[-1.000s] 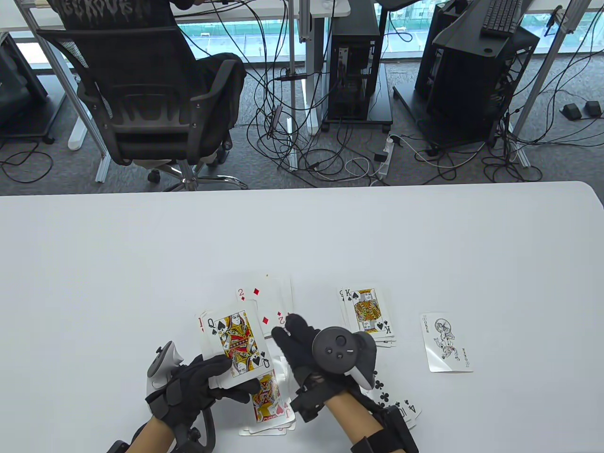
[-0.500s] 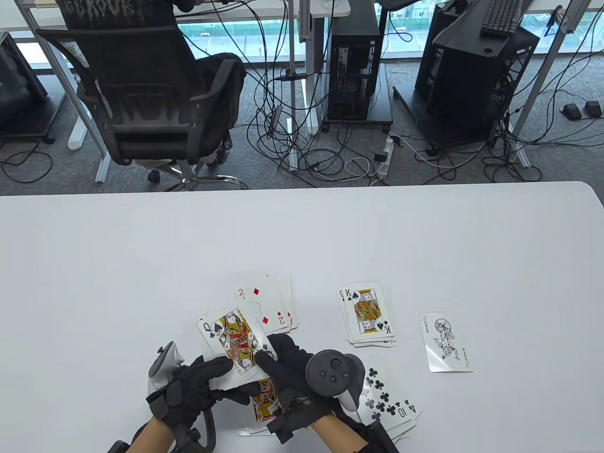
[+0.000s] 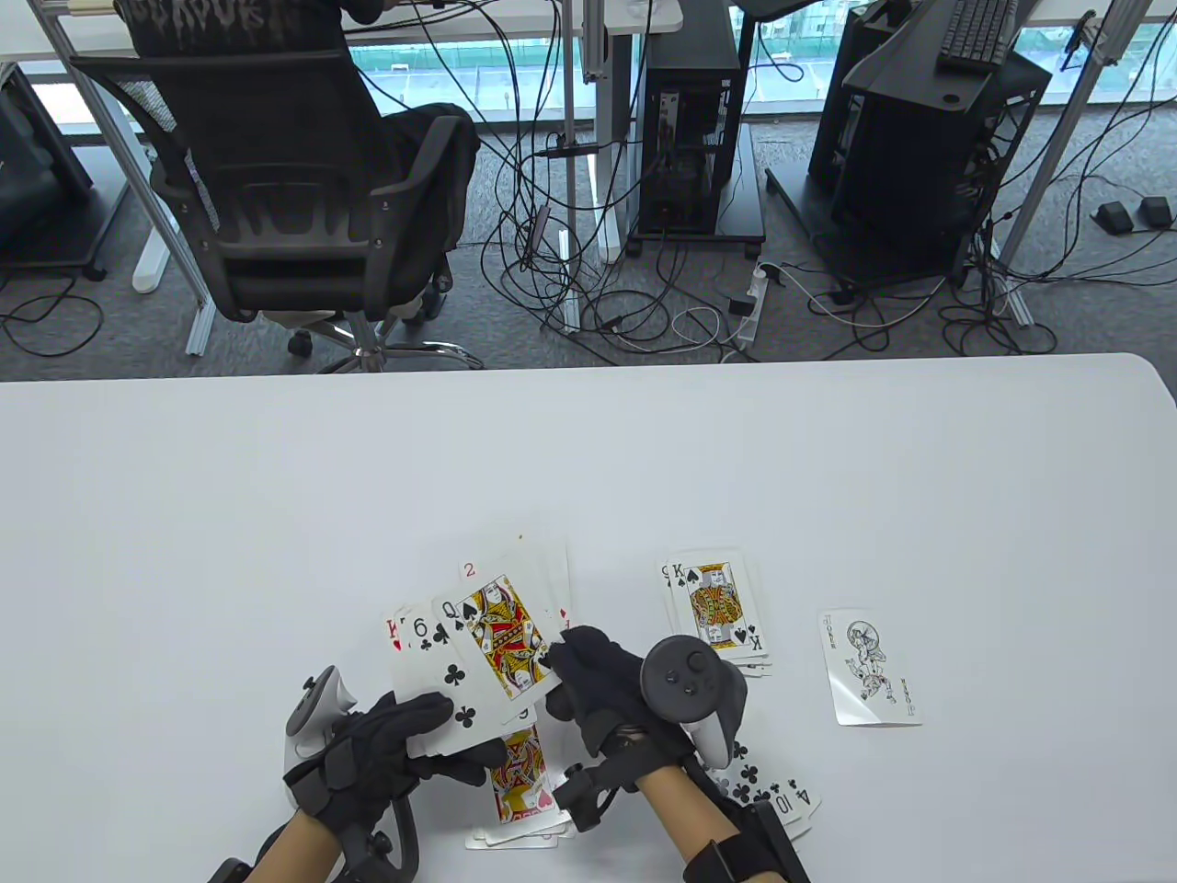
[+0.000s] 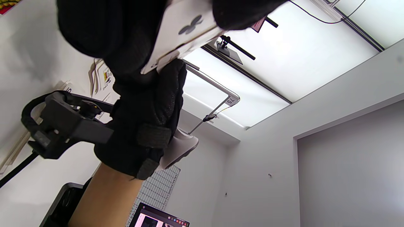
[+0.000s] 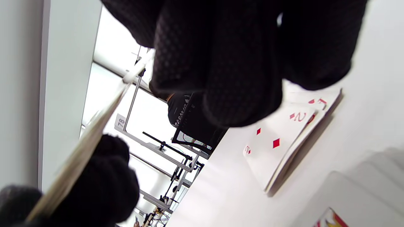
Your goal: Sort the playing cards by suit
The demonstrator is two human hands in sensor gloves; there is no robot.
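Observation:
My left hand (image 3: 405, 745) grips a small stack of face-up cards (image 3: 432, 671), a nine of clubs on top; the stack (image 4: 183, 31) sits between its fingers in the left wrist view. My right hand (image 3: 588, 671) pinches the queen of spades (image 3: 497, 639) by its near right corner and holds it just right of the stack, over the diamond pile (image 3: 529, 566). That pile (image 5: 284, 135) shows a two of diamonds in the right wrist view. The spade pile (image 3: 717, 612) with a king on top lies to the right. Club cards (image 3: 772, 796) lie under my right wrist.
A joker (image 3: 869, 667) lies alone at the right. A heart pile topped by a jack (image 3: 519, 782) sits near the front edge between my hands. Beyond the white table (image 3: 588, 441) stand an office chair (image 3: 276, 202) with a seated person, cables and computer towers.
My right hand took the queen of spades off the stack in my left hand and drew it right and away, baring the nine of clubs. My left hand stayed put.

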